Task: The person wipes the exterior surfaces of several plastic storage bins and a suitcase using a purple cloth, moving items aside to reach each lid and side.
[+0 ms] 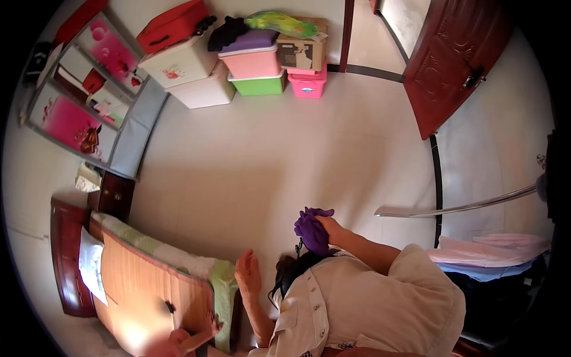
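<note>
Cloth of purple colour (310, 233), all bunched, is in front of the person, above the floor (285, 137). The right hand (329, 228) has its grip clamped on it. The left hand (248, 271) is raised beside the bed (137, 268), its grip apart.

One held purple bundle (313, 233), two white bins (179, 66), one cardboard box (297, 55), one red door (452, 59)

Bed (178, 257) left, door (455, 59) right
</note>
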`<state>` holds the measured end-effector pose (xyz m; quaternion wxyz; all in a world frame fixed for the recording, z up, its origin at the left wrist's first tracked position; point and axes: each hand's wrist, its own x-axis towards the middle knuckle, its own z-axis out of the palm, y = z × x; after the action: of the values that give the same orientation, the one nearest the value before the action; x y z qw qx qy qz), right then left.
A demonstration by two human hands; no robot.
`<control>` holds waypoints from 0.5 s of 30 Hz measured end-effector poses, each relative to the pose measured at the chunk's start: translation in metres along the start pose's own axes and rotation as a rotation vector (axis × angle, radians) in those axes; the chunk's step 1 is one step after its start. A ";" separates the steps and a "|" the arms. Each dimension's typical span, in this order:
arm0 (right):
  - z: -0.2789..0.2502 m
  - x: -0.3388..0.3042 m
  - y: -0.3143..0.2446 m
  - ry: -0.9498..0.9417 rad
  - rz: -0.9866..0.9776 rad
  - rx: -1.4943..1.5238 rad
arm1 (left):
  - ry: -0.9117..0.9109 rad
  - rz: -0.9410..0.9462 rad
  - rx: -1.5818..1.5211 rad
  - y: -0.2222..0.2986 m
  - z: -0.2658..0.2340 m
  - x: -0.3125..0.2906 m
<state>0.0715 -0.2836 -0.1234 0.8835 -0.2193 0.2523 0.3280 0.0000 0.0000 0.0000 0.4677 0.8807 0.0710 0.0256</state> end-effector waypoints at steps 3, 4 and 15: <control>0.013 0.009 -0.031 0.147 -0.039 0.101 | -0.009 -0.039 -0.076 -0.006 0.021 0.041; 0.013 0.013 -0.050 0.186 -0.066 0.042 | -0.007 -0.051 -0.114 -0.005 0.035 0.056; 0.147 0.184 -0.177 0.149 -0.308 0.098 | -0.124 0.169 -0.204 -0.004 -0.023 0.362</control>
<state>0.3585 -0.2381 -0.0783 0.9119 -0.2359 0.2960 0.1588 0.3550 0.0749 0.0019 0.5546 0.8312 -0.0355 0.0173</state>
